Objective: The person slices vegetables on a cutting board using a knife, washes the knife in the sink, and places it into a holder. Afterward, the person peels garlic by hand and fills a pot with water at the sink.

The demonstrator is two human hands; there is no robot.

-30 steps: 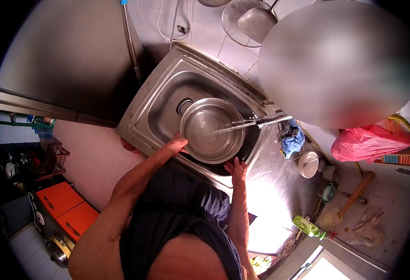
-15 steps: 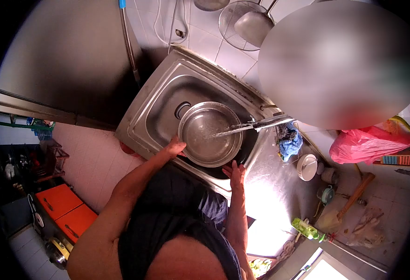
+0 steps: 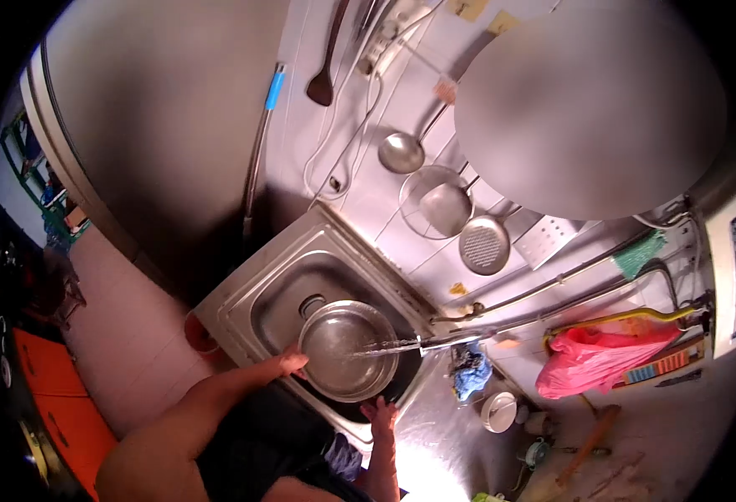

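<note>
A round metal basin (image 3: 347, 356) sits over the steel sink (image 3: 288, 293), with water running into it from the faucet (image 3: 443, 340). My left hand (image 3: 291, 363) is closed on the basin's left rim, its fingertips partly hidden there. At the basin's lower right edge is my right hand (image 3: 380, 412), fingers apart, resting by the sink's front rim. Some water lies in the basin.
Right of the sink lie a blue cloth (image 3: 471, 372) and a white bowl (image 3: 499, 412). A ladle (image 3: 402, 152), strainers and a slotted turner (image 3: 548, 240) hang on the tiled wall. A pink bag (image 3: 606, 360) hangs at the right.
The view has tilted up, so the sink, basin and both hands appear lower and more wall utensils show. Both hands keep about the same places at the basin; water still runs.
</note>
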